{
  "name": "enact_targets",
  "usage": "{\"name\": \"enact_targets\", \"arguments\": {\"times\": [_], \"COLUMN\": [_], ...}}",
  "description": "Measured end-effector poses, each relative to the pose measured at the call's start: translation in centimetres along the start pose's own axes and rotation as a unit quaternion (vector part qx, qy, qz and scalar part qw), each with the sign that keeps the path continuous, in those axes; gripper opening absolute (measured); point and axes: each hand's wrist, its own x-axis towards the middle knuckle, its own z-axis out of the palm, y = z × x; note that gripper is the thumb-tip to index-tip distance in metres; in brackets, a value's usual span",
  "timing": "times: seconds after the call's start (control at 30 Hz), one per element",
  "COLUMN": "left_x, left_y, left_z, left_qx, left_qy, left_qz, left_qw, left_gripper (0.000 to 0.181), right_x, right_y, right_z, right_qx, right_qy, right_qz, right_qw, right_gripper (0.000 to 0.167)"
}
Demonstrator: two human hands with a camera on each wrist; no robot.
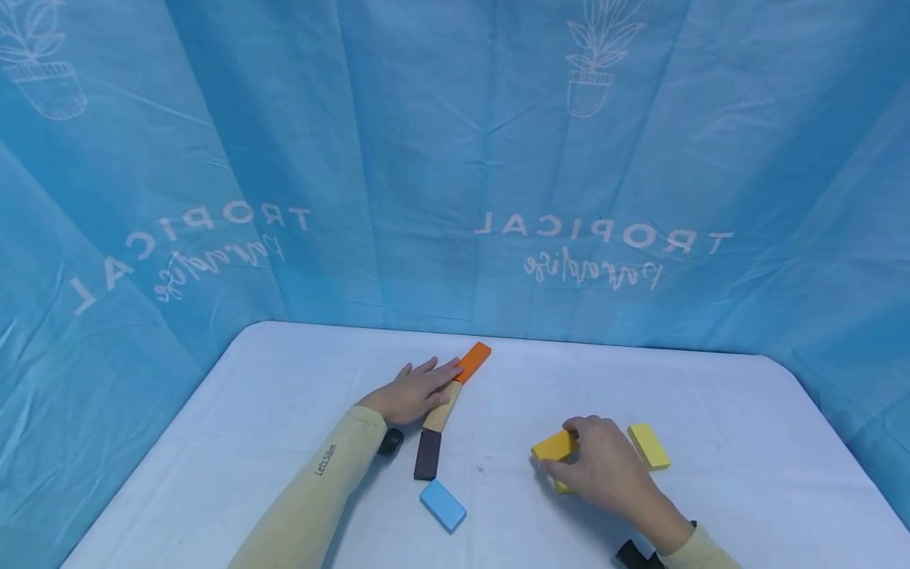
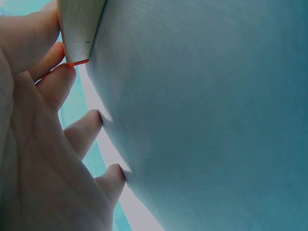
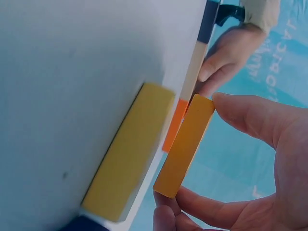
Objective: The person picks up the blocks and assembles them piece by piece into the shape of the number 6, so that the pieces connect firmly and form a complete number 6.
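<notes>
Left hand [image 1: 408,395] — fingers spread, thumb touching plain wooden block [image 1: 442,409]. Right hand [image 1: 610,468] — pinching amber block [image 1: 553,446]; yellow block [image 1: 648,446] just right.

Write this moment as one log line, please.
left grip: touching orange block, wooden block | right grip: pinching amber block | dark block, blue block: on table

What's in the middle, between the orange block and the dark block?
A plain wooden block lies between the orange block and the dark block. The head view shows it, partly covered by the left hand.
</notes>
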Motion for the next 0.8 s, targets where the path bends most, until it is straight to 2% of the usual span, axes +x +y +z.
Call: {"name": "enact_targets", "arguments": {"times": [0.17,0.37,0.8], "left_x": [-0.1,0.0,0.0], "left_y": [0.0,0.0,0.0], "left_z": [0.0,0.1,0.1], "left_qx": [-0.002,0.005,0.009], "left_qy": [0.001,0.001,0.000], "left_qz": [0.000,-0.002,-0.010], "left_qw": [1.0000,1.0000,0.9999], "left_gripper": [0.059,0.058,0.058], "right_x": [-0.8,-1.6,-2.6], "right_y": [-1.0,-2.3,-4.0], "right_z": [0.5,1.3,2.3], "right_qx": [0.009,-0.006,-0.020], "right_qy": [0.004,0.010,-0.028], "right_qz": [-0.021,-0.043,-0.050], "right_qw": [0.9997,0.9990,0.9982], "right_gripper": [0.060,0.061,0.065]}}
